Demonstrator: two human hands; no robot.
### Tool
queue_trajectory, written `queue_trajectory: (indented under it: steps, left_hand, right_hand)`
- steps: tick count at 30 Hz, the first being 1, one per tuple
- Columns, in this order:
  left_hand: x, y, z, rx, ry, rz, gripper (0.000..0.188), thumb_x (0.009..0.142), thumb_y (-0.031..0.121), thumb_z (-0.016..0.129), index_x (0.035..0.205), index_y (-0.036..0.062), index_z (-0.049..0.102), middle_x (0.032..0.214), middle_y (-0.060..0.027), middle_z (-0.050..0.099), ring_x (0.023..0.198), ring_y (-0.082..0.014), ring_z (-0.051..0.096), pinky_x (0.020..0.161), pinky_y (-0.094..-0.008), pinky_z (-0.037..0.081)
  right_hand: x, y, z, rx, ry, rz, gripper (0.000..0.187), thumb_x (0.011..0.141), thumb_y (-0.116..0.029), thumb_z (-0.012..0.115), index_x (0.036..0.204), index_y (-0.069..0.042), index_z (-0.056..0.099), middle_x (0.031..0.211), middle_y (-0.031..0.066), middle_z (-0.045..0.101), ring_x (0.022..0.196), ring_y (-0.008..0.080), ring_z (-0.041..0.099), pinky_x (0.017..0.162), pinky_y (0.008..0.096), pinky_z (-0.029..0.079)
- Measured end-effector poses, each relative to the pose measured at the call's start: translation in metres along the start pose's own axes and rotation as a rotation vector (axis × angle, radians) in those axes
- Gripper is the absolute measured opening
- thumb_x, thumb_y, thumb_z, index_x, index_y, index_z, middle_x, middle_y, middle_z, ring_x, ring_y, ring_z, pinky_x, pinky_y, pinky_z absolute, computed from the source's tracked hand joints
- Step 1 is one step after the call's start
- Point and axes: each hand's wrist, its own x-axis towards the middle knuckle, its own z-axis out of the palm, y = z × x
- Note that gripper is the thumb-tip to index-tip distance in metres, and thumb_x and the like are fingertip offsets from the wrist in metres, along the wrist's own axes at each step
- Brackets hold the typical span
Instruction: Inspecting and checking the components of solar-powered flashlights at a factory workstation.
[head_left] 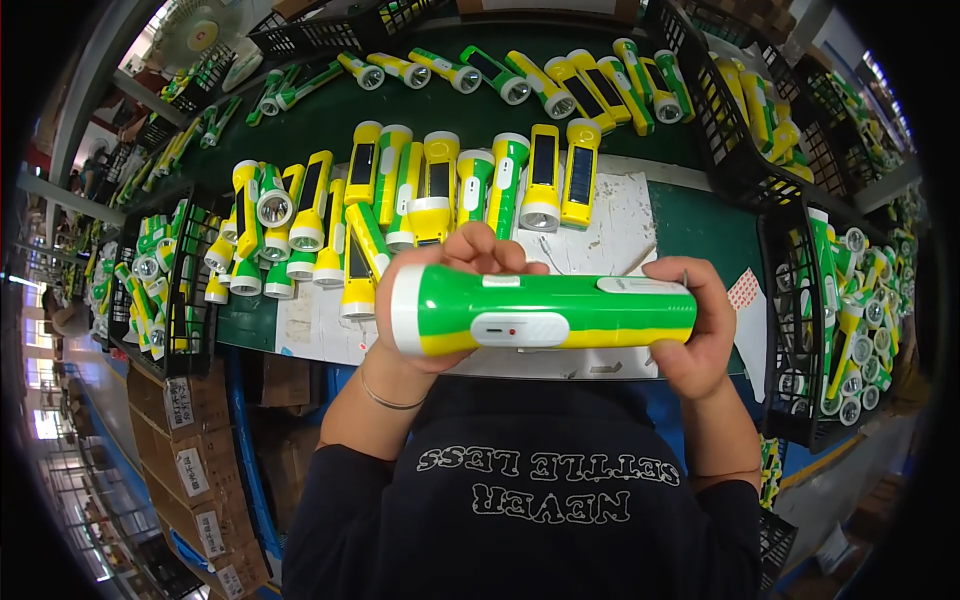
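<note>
A green and yellow flashlight [580,310] with a white head lies sideways between my two hands, close in front of my chest. Behind its white head end, my left hand [440,262] is closed on it, its fingers partly hidden by the body. My right hand [695,325] grips the narrow tail end, thumb below and fingers above. A switch and a white side panel with a small red dot face up. Beyond it, several like flashlights [508,185] stand and lean on the white board [620,215], some showing dark solar panels.
More flashlights [490,72] lie in a row at the back of the green table [670,150]. Black crates of flashlights flank me, one at left [200,290] and one at right [775,250]. Cardboard boxes [190,410] are stacked below at left. A fan [190,38] stands far left.
</note>
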Motion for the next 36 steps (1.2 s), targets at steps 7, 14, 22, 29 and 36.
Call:
queue_trajectory:
  steps: [7, 14, 22, 29, 36]
  left_hand:
    - [-0.006, 0.008, 0.014, 1.009, -0.053, 0.176, 0.054, 0.069, 0.030, 0.071, 0.109, 0.0001, 0.051, 0.112, -0.0169, 0.049, 0.107, -0.0315, 0.051, 0.092, -0.0415, 0.042]
    - [-0.007, 0.011, 0.039, 1.799, -0.150, 0.156, 0.057, 0.054, 0.012, 0.080, 0.106, 0.0032, 0.061, 0.104, -0.0118, 0.059, 0.095, -0.0237, 0.058, 0.082, -0.0325, 0.046]
    - [-0.044, 0.068, 0.047, 1.133, 0.372, 1.512, 0.055, 0.088, 0.045, 0.042, 0.113, -0.0036, 0.051, 0.105, -0.0220, 0.057, 0.091, -0.0293, 0.059, 0.081, -0.0393, 0.049]
    - [-0.052, 0.059, 0.042, 1.496, 0.089, 1.157, 0.057, 0.084, 0.043, 0.056, 0.122, 0.0021, 0.044, 0.106, -0.0147, 0.055, 0.094, -0.0249, 0.056, 0.082, -0.0356, 0.045]
    - [-0.015, -0.002, 0.011, 1.732, 0.037, 0.273, 0.048, 0.069, 0.007, 0.071, 0.113, 0.0011, 0.054, 0.106, -0.0111, 0.058, 0.096, -0.0193, 0.056, 0.084, -0.0294, 0.044]
  right_hand:
    - [0.003, -0.005, -0.012, -0.075, 0.018, 0.002, 0.051, 0.075, -0.014, 0.066, 0.116, 0.007, 0.044, 0.094, 0.0064, 0.055, 0.083, 0.0096, 0.052, 0.074, 0.0202, 0.041]
    - [0.006, -0.005, -0.009, -0.188, 0.048, -0.077, 0.053, 0.072, -0.015, 0.069, 0.114, 0.007, 0.046, 0.092, 0.0090, 0.055, 0.078, 0.0108, 0.051, 0.068, 0.0205, 0.040]
    - [0.006, -0.021, -0.023, -0.137, 0.219, -0.253, 0.063, 0.076, -0.033, 0.067, 0.119, 0.003, 0.038, 0.096, 0.0094, 0.051, 0.074, 0.0093, 0.049, 0.052, 0.0175, 0.029]
    - [0.006, -0.009, -0.026, -0.079, 0.209, -0.075, 0.034, 0.084, -0.011, 0.054, 0.114, 0.002, 0.044, 0.093, 0.0068, 0.052, 0.084, 0.0104, 0.050, 0.068, 0.0206, 0.038]
    - [0.023, -0.004, -0.015, 0.031, 0.087, 0.234, 0.049, 0.083, -0.009, 0.054, 0.129, -0.004, 0.039, 0.098, 0.0067, 0.056, 0.089, 0.0071, 0.050, 0.075, 0.0194, 0.039]
